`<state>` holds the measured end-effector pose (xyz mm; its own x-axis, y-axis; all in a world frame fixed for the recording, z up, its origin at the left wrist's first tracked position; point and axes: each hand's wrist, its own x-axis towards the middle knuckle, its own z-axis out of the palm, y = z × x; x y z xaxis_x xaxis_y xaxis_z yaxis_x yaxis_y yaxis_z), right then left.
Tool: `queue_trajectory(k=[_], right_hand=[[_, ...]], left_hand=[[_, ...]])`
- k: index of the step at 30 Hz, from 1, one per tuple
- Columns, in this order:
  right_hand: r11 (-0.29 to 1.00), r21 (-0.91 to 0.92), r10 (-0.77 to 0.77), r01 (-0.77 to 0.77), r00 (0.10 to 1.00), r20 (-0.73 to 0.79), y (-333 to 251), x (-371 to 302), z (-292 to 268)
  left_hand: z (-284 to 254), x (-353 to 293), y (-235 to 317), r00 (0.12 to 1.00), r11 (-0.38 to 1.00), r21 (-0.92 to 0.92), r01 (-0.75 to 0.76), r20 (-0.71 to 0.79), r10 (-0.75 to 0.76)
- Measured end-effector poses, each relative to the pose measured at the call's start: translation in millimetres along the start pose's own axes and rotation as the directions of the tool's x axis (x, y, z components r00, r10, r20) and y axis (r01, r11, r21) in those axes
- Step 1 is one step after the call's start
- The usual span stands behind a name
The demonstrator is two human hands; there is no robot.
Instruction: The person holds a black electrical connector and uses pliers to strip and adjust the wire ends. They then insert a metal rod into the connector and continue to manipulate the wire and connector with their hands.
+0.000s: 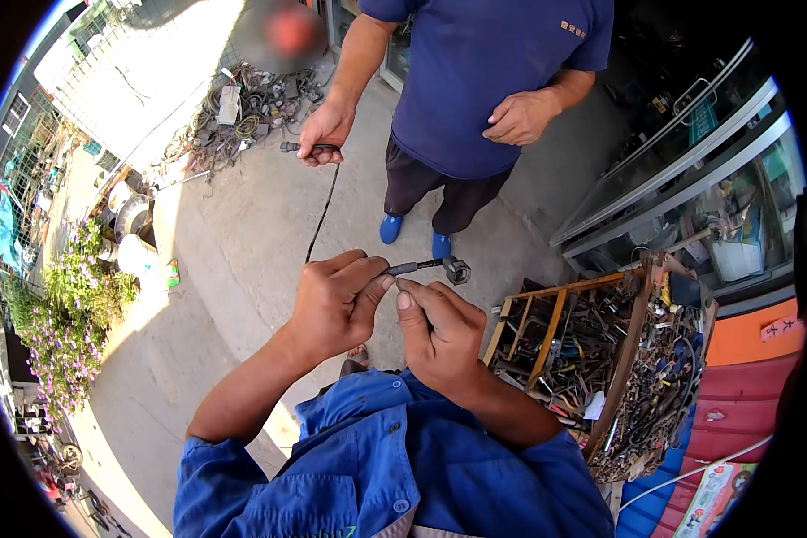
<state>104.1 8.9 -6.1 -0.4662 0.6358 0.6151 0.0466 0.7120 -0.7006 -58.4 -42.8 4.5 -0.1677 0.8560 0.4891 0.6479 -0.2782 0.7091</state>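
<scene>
Blue shirt (332, 466) nearest; beyond, the left hand (334, 300) pinches a cable (405, 268) mid-air between closed fingers; whether the right hand (445, 336) grips it I cannot tell; probably light, bendy, best held behind the stiff plug (458, 270)

A tangled cable heap (253, 127) lay at the concrete floor (211, 238)'s far edge, a purple-flowered bush (73, 321) along its left edge, and a cluttered wooden-framed rack (622, 363) by its right edge.
</scene>
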Motion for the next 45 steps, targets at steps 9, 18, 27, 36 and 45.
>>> queue_trajectory(k=[9, 18, 27, 36, 45], right_hand=[[0.564, 0.59, 0.459, -0.577, 0.813, 0.357, 23, -11, -4], [0.725, 0.459, -0.045, -0.514, 0.629, 0.776, 65, 61, -28], [0.981, 0.129, -0.185, 0.144, 0.523, 0.832, 35, 116, -23], [0.843, -0.365, 0.001, 0.394, 0.678, 0.735, -14, 70, -22], [0.976, -0.219, 0.009, 0.0, 0.999, 0.039, -4, 7, 8]], left_hand=[[-7, 1, 9, 0.999, 0.97, -0.241, 0.017, 0.043, -0.007], [-32, 7, 16, 0.907, 0.939, -0.34, -0.059, 0.376, 0.193], [-26, 3, -4, 0.914, 0.99, 0.018, -0.137, 0.387, 0.119], [-14, -5, -7, 0.988, 0.974, 0.219, -0.052, 0.155, 0.018], [3, -10, -3, 0.997, 0.995, 0.102, -0.007, -0.08, 0.015]])
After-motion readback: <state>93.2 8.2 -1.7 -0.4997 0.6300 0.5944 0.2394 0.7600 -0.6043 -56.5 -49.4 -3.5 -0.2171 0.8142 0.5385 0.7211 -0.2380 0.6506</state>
